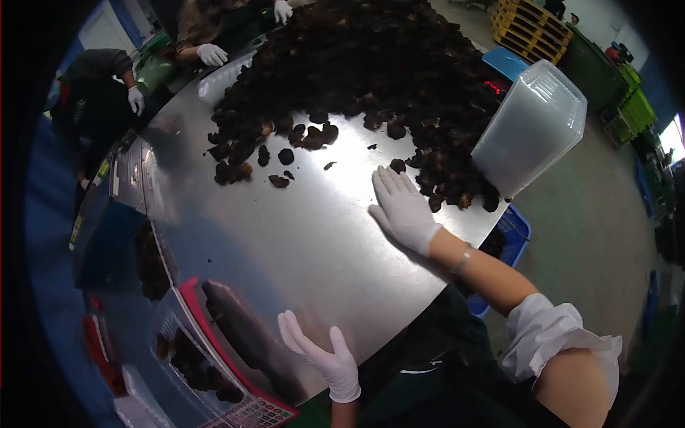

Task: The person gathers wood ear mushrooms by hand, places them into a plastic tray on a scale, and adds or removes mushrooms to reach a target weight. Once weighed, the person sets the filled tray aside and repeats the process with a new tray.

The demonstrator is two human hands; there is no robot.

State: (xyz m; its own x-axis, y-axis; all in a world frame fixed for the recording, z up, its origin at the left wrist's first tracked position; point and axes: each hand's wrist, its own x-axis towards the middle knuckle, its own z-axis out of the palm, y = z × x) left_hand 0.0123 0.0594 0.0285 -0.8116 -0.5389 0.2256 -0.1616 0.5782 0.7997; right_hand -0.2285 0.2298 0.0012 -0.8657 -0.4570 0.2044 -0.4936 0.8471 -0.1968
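Observation:
My right hand [405, 210], in a white glove, lies flat on the metal table [285, 235] with its fingers stretched out. Its fingertips are close to the edge of a big heap of dark brown, curled pieces [349, 64] that look like wood ear mushrooms. Nothing shows in its grasp. My left hand [327, 360], also gloved, is raised near the table's front edge, thumb and fingers apart, holding nothing. Several loose mushroom pieces [279, 181] lie scattered between the heap and the bare metal.
A stack of clear plastic trays [524, 135] stands at the table's right edge beside the heap. A blue basket [519, 232] sits below. At lower left are a red-edged scale [267, 410] and a clear tray with mushrooms [189, 360]. Gloved co-workers [93, 93] stand at far left.

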